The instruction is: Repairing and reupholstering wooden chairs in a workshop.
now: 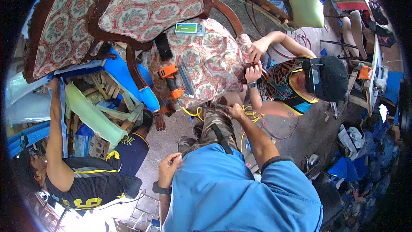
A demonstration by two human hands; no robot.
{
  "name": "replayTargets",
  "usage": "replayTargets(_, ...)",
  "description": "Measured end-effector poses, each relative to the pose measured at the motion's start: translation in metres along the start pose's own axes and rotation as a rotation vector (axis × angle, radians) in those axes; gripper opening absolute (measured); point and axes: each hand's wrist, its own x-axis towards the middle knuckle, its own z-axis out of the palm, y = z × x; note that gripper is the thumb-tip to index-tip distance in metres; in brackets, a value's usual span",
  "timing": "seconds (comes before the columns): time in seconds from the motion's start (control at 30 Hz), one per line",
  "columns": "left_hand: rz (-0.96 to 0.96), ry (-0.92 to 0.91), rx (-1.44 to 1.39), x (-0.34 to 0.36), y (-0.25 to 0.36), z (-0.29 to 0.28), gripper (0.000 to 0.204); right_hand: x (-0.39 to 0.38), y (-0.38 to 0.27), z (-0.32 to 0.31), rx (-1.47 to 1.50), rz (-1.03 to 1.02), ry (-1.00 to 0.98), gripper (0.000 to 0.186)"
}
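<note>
My left hand [169,167] hangs beside my blue shirt at the lower middle, fingers curled together; whatever they pinch, if anything, is too small to make out. My right hand [235,111] rests at my knee over the camouflage trousers [219,122], close to the near edge of a chair seat covered in floral fabric [210,66]. Its fingers look curled, and anything inside them is hidden. On the seat lie an orange and black staple gun [172,77], a black phone [163,47] and a green and white box [186,28].
A co-worker in a black cap [328,77] works with both hands at the seat's right edge. Another person [81,176] reaches up at left, by a wooden frame [116,90]. Yellow hose [253,114] trails near my right hand. The carved floral chair back [150,6] rises behind.
</note>
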Motion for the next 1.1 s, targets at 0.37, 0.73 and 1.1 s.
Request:
replayTargets(0.37, 0.039, 0.062, 0.172, -0.008, 0.013, -0.009, 0.022, 0.061, -0.01, 0.049, -0.06, -0.035, -0.043, 0.039)
replayTargets(0.73, 0.012, 0.042, 0.077, 0.009, -0.005, -0.007, 0.02, 0.139, -0.167, -0.028, 1.17, 0.067, 0.116, 0.029)
replayTargets(1.1, 0.032, 0.033, 0.05, 0.02, -0.035, -0.018, 0.022, 0.179, -0.215, -0.007, 1.227, 0.005, 0.064, 0.018)
